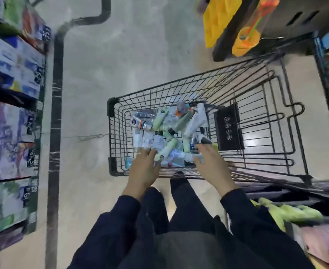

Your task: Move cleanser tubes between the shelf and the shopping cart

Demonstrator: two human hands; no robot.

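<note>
Tubes lie heaped in the bottom of the black wire cart, a jumble of pale green, white and blue ones crossing over each other, some with dark caps, along with a few flat white packs; the blur makes the labels unreadable. A black panel stands against the cart's inner wire divider, just right of the heap. Both of the person's hands reach over the near rim into the basket. The left hand has its fingers spread and fairly straight, fingertips right at the near edge of the pile beside a green tube; it grips nothing that I can see. The right hand is likewise spread, fingers apart and slack, hovering over the right side of the pile, close to a dark-capped tube, with nothing held. Dark sleeves cover both arms. To the left, a shelf carries rows of colourful boxes with price tags along its edges. Yellow packs hang at the upper right, and green and purple goods sit at the lower right. The cart stands on a pale floor.
</note>
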